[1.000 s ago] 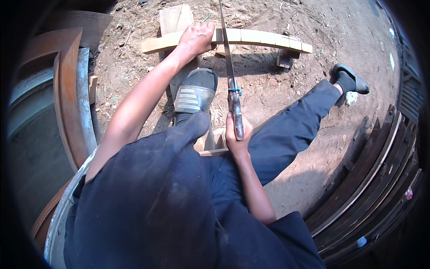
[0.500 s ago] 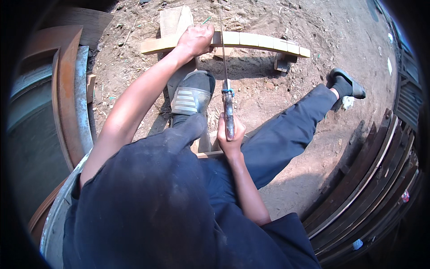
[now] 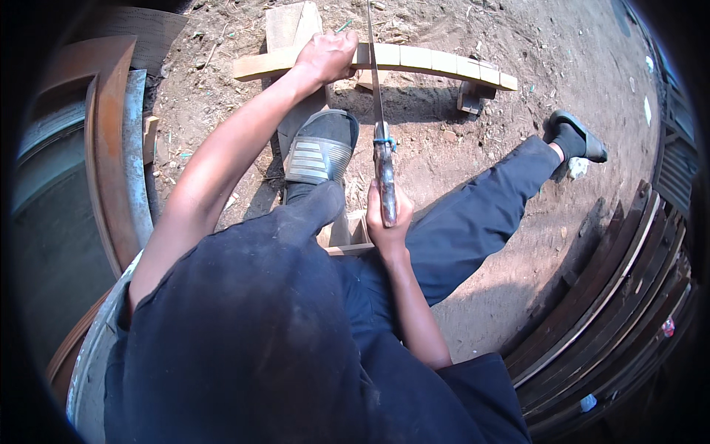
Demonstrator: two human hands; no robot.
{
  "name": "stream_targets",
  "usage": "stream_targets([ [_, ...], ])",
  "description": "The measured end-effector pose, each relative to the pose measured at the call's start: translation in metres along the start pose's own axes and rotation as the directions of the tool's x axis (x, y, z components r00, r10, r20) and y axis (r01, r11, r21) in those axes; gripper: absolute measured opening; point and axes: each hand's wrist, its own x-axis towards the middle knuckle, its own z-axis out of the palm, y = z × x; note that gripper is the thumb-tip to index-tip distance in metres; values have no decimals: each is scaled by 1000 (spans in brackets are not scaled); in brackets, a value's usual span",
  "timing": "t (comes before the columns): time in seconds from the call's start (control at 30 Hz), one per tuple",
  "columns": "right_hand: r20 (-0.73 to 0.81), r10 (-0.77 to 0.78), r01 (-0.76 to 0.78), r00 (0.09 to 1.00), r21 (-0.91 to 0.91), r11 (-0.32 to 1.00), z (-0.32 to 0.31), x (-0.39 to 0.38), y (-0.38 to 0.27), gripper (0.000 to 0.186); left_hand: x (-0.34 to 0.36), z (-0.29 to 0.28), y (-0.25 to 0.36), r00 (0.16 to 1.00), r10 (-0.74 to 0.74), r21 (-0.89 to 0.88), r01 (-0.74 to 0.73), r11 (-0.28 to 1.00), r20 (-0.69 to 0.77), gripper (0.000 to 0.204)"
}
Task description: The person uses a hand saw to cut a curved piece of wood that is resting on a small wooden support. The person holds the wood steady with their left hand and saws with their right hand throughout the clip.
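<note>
My left hand (image 3: 329,58) is closed around a long, pale, slightly curved wooden strip (image 3: 418,58), left of its middle. Several dark crosswise lines mark the strip to the right of that hand. In my right hand (image 3: 400,214) is the worn handle of a hand saw (image 3: 386,177), with blue cord tied where handle meets blade. Its thin blade points away from me and crosses the strip just right of my left fingers. Whether the teeth are inside a cut is too small to tell.
A wooden block (image 3: 292,24) lies under the strip's left part, a small block (image 3: 472,96) near its right end. My sandalled left foot (image 3: 322,148) is close to the strip. Brown frames (image 3: 111,155) stand at left; dark planks (image 3: 592,296) are stacked at right.
The saw handle and my right hand have shifted slightly right, and the blade leans a little more. My left hand keeps its hold on the strip. The whole view has moved slightly.
</note>
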Motion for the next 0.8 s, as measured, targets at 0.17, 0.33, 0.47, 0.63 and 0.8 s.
stream_targets([
  [0.17,-51,2,5,999,136,991,31,81,-21,21,3,-13,1,998,-8,-42,10,999,67,32],
  [0.33,-32,-21,22,999,51,998,15,20,2,12,1,-2,-2,1000,-8,-3,8,1000,11,32],
  [0.47,-33,-33,34,999,52,998,10,0,13,7,1,-7,1,998,5,6,-5,1000,57,31],
  [0.63,-57,-8,19,998,190,982,31,83,-16,21,3,-4,-2,998,-12,7,12,1000,59,28],
  [0.8,1,-43,43,999,17,999,5,1,8,11,-5,-7,1,1000,9,0,-9,1000,29,27],
])
